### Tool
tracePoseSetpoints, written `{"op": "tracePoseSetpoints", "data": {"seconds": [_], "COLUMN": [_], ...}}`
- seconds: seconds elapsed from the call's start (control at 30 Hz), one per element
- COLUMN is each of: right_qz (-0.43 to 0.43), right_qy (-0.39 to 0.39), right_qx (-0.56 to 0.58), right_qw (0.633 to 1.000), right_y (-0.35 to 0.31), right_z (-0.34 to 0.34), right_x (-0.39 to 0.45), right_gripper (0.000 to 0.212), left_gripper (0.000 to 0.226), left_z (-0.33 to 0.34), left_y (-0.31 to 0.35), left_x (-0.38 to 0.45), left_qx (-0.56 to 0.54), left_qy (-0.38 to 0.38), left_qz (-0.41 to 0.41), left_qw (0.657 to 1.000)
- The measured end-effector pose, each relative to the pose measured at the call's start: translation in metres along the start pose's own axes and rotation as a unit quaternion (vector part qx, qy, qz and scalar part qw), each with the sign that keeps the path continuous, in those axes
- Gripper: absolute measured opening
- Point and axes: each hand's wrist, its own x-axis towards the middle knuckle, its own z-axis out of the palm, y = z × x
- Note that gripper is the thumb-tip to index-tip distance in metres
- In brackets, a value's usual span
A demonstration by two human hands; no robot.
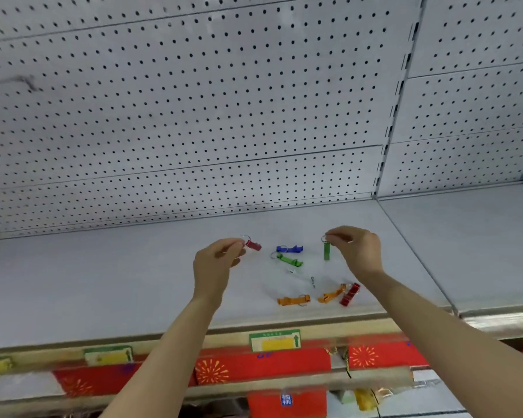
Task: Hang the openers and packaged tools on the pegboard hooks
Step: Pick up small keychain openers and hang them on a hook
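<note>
Head view: left hand (221,260) pinches red opener (253,245); right hand (355,247) pinches green opener (326,251) by ring above shelf (103,282). Keep rings open toward pegboard (194,101) hooks, none visible.

Grey shelf (103,282) below the pegboard wall. Lying directly on it: a blue opener (289,248) with a green opener (289,260) just beside it; nearer the front edge, two orange openers (292,300) (331,295), the second touching a dark red opener (349,294). A small metal piece (312,281) lies between the groups.

shelf labels (274,341) — print blurred, unreadable
</note>
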Motion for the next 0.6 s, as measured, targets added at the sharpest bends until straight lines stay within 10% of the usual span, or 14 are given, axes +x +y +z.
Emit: {"op": "tracePoseSetpoints", "data": {"seconds": [0.6], "right_qz": [-0.004], "right_qy": [-0.034], "right_qx": [0.322], "right_qw": [0.946], "right_y": [-0.278], "right_z": [0.132], "right_x": [-0.070], "right_gripper": [0.003], "left_gripper": [0.014], "left_z": [-0.202], "left_y": [0.112], "left_x": [0.010], "left_qx": [-0.024], "left_qy": [-0.009], "left_qz": [0.119], "left_qw": [0.993]}}
